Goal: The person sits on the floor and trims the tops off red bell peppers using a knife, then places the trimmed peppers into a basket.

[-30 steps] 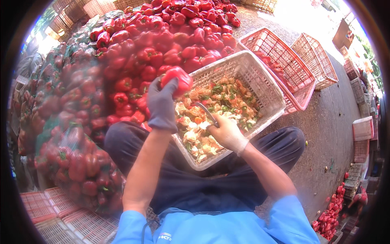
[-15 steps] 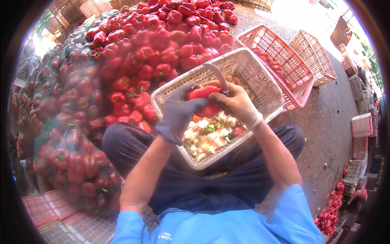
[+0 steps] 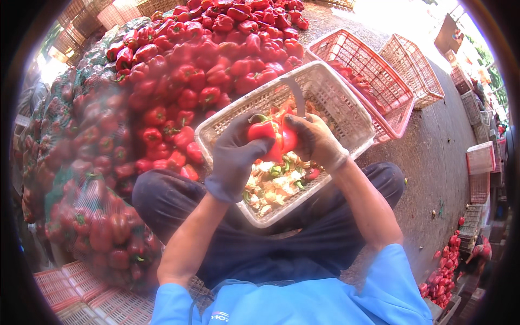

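A red bell pepper (image 3: 262, 131), partly split open with its pale-edged inside showing, is held between both gloved hands over a white plastic crate (image 3: 208, 129). My left hand (image 3: 234, 154), in a dark grey glove, is closed round its left side, thumb in front. My right hand (image 3: 317, 140), in a paler, stained glove, grips a curved knife (image 3: 296, 93) whose blade points up and away. The right thumb presses on the pepper's right part; the knife's handle is hidden in the palm. Below, pale pepper cores (image 3: 276, 187) with green stems lie in the crate.
A large heap of red peppers (image 3: 189, 81) spreads ahead and left, beside green net sacks (image 3: 108, 233) of peppers. A red-and-white crate (image 3: 398, 122) with red pieces and a pale crate (image 3: 422, 81) stand right. Stacked crates (image 3: 479, 162) and a person (image 3: 481, 252) are far right.
The pepper has opened along a split, its inside now showing. My right hand has turned slightly with the knife and pulled its side of the pepper outward.
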The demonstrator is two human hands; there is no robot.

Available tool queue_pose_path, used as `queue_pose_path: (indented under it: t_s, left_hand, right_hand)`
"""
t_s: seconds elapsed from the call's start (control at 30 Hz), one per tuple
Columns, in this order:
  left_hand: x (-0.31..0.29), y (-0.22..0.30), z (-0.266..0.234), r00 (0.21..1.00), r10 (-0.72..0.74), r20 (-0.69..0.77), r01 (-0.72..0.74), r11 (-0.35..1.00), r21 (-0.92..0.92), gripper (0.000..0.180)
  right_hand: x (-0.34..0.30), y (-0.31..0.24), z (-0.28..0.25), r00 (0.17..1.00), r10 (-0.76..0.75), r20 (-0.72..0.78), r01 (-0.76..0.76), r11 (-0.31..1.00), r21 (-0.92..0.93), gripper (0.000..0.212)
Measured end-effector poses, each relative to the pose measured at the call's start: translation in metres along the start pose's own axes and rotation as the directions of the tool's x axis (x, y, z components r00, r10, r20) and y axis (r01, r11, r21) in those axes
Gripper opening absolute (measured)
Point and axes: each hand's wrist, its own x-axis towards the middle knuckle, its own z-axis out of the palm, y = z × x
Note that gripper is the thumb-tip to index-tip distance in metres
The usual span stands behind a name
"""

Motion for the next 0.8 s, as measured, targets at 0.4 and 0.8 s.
queue_pose_path:
  t_s: [0.4,0.8]
  left_hand:
    - [0.013,-0.02,-0.001,0.969,0.248,-0.014,-0.226,0.903,0.366,0.063]
    - [0.01,-0.022,0.001,0.833,0.518,0.193,-0.425,0.378,0.822,0.061]
  right_hand:
    - [-0.04,-0.027,0.022,0.943,-0.3,-0.143,0.211,0.873,-0.441,0.02]
    - [-0.029,-0.031,0.043,0.912,-0.357,0.203,0.398,0.649,-0.648,0.035]
